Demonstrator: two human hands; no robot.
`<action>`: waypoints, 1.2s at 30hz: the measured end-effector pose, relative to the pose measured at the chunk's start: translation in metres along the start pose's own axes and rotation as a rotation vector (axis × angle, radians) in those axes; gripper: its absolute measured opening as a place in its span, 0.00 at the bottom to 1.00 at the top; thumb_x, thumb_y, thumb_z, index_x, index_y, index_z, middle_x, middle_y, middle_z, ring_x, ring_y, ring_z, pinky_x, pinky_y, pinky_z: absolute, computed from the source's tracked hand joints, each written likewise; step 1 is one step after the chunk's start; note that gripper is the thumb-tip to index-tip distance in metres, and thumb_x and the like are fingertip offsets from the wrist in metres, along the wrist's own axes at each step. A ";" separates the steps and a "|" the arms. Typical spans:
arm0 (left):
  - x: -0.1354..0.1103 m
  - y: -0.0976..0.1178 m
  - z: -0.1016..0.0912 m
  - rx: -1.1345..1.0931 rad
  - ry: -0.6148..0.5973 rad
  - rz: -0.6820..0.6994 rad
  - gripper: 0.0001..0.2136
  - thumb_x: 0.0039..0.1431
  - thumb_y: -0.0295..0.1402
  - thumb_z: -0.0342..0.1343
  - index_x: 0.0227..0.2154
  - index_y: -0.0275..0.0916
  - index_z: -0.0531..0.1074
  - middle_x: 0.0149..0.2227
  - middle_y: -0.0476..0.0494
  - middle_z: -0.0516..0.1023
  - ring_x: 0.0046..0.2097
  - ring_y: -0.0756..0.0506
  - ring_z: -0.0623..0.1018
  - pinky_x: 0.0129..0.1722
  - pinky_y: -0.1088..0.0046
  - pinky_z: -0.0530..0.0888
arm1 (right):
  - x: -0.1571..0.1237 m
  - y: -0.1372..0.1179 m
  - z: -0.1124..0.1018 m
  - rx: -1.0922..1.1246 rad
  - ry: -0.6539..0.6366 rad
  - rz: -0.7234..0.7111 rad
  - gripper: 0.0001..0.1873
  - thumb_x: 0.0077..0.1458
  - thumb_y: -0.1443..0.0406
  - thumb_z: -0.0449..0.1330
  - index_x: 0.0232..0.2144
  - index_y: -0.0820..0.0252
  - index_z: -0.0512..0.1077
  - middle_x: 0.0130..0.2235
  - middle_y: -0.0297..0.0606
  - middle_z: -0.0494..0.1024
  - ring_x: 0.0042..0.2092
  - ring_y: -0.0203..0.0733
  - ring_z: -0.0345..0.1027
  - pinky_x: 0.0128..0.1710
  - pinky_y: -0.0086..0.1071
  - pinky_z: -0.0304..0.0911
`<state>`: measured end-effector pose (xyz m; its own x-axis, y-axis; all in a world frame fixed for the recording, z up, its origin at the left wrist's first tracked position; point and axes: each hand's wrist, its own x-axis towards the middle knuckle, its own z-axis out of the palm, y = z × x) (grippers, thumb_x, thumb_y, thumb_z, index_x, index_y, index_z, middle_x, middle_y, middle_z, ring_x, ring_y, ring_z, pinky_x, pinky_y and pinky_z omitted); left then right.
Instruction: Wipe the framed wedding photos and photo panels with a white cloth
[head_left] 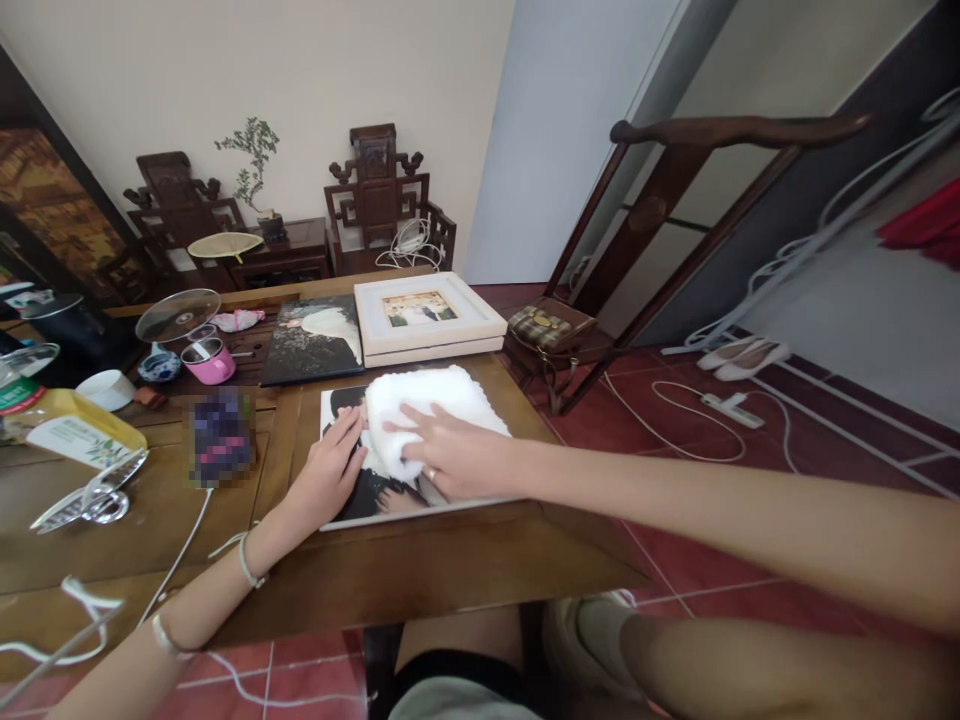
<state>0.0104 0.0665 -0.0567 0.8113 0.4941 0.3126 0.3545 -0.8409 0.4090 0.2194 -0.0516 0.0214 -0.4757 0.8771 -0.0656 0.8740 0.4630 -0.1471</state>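
A photo panel (pixel 405 508) with a picture of people lies on the wooden table near its front edge. Spread across its upper and right part is a fluffy white cloth (pixel 442 390), bunched at its near left corner. My right hand (pixel 442 450) presses on this cloth and grips its bunched part, a ring on one finger. On the panel's left side rests my left hand (pixel 334 465), fingers stretched out and lying flat, holding nothing. The cloth and my right hand hide much of the picture.
Behind the panel are a dark photo panel (pixel 311 345) and white picture frames (pixel 431 345), stacked. To the left are a pink mug (pixel 210 362), an oil bottle (pixel 82 425), scissors (pixel 97 495) and a cable (pixel 187 535). A wooden chair (pixel 664 200) stands right.
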 end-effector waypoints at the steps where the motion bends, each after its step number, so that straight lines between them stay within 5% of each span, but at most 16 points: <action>1: 0.000 0.000 0.000 -0.001 -0.001 -0.006 0.22 0.69 0.36 0.41 0.64 0.39 0.56 0.67 0.35 0.58 0.69 0.39 0.55 0.65 0.52 0.59 | -0.007 -0.010 -0.001 0.006 -0.023 -0.011 0.22 0.49 0.76 0.52 0.47 0.66 0.73 0.65 0.52 0.59 0.68 0.66 0.41 0.59 0.65 0.50; 6: -0.002 0.003 -0.001 0.010 -0.024 -0.038 0.22 0.69 0.34 0.40 0.64 0.38 0.56 0.67 0.34 0.58 0.69 0.39 0.55 0.64 0.52 0.60 | -0.038 -0.057 -0.006 0.095 -0.124 -0.104 0.18 0.48 0.73 0.56 0.42 0.63 0.76 0.64 0.52 0.62 0.66 0.69 0.47 0.56 0.66 0.55; 10: -0.002 0.005 -0.003 0.018 -0.034 -0.055 0.22 0.69 0.35 0.40 0.64 0.37 0.57 0.66 0.33 0.58 0.69 0.38 0.55 0.64 0.50 0.60 | -0.045 -0.068 -0.009 0.122 -0.143 -0.147 0.16 0.47 0.72 0.56 0.38 0.61 0.77 0.62 0.50 0.65 0.65 0.67 0.51 0.56 0.64 0.57; 14: -0.002 0.003 -0.002 0.004 -0.033 -0.035 0.22 0.69 0.33 0.39 0.64 0.38 0.56 0.67 0.33 0.57 0.69 0.39 0.54 0.64 0.51 0.60 | -0.034 -0.048 -0.011 0.119 -0.086 -0.102 0.18 0.47 0.74 0.54 0.39 0.60 0.76 0.61 0.47 0.67 0.65 0.59 0.54 0.56 0.56 0.59; 21: -0.002 -0.001 0.002 -0.010 0.013 0.002 0.22 0.69 0.35 0.41 0.64 0.38 0.57 0.66 0.34 0.59 0.69 0.39 0.56 0.64 0.52 0.60 | 0.003 0.008 -0.006 -0.001 0.009 0.053 0.18 0.50 0.75 0.53 0.43 0.63 0.74 0.59 0.59 0.67 0.62 0.60 0.58 0.55 0.52 0.59; 27: -0.002 0.000 0.001 -0.002 0.025 0.000 0.21 0.69 0.35 0.42 0.62 0.37 0.60 0.65 0.32 0.61 0.68 0.37 0.58 0.64 0.51 0.61 | 0.040 0.030 -0.016 -0.032 -0.009 0.101 0.18 0.53 0.72 0.50 0.44 0.62 0.73 0.51 0.56 0.71 0.43 0.54 0.72 0.44 0.45 0.64; 30: -0.002 0.000 0.001 -0.001 0.023 -0.002 0.21 0.69 0.36 0.42 0.61 0.36 0.62 0.65 0.32 0.61 0.68 0.37 0.58 0.63 0.51 0.62 | 0.046 0.030 -0.019 -0.031 -0.013 0.091 0.18 0.53 0.73 0.50 0.44 0.63 0.73 0.49 0.56 0.72 0.48 0.56 0.70 0.45 0.45 0.64; 36: -0.003 -0.002 0.002 -0.018 0.025 -0.008 0.21 0.69 0.35 0.42 0.63 0.38 0.59 0.66 0.34 0.60 0.68 0.38 0.57 0.64 0.51 0.60 | 0.027 0.012 -0.011 -0.068 -0.026 -0.016 0.20 0.52 0.75 0.51 0.45 0.65 0.73 0.59 0.55 0.67 0.65 0.63 0.50 0.55 0.56 0.58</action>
<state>0.0081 0.0658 -0.0604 0.7965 0.5062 0.3307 0.3523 -0.8330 0.4266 0.2183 -0.0209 0.0284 -0.4917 0.8661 -0.0899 0.8703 0.4857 -0.0812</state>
